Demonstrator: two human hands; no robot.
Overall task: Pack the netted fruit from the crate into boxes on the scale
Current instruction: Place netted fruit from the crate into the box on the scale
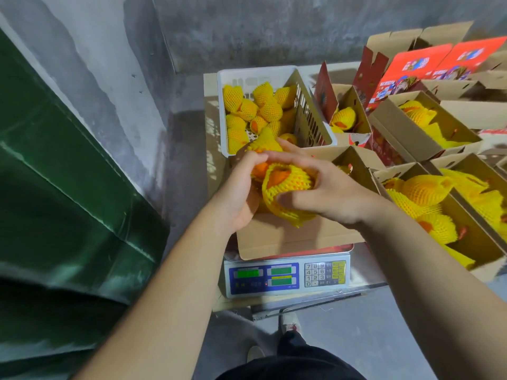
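Yellow-netted fruit [288, 187], net's open end facing up-left, gripped by left hand [241, 187] and right hand [329, 193], above cardboard box [288, 237] on scale [288, 278], one white crate [274, 78] behind.

crate [315, 116] wall behind box [288, 237], filled boxes [439, 193] crowding right, left side open

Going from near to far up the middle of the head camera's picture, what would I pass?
Shoe → scale → box on it → netted fruit held in both hands → white crate → wall.
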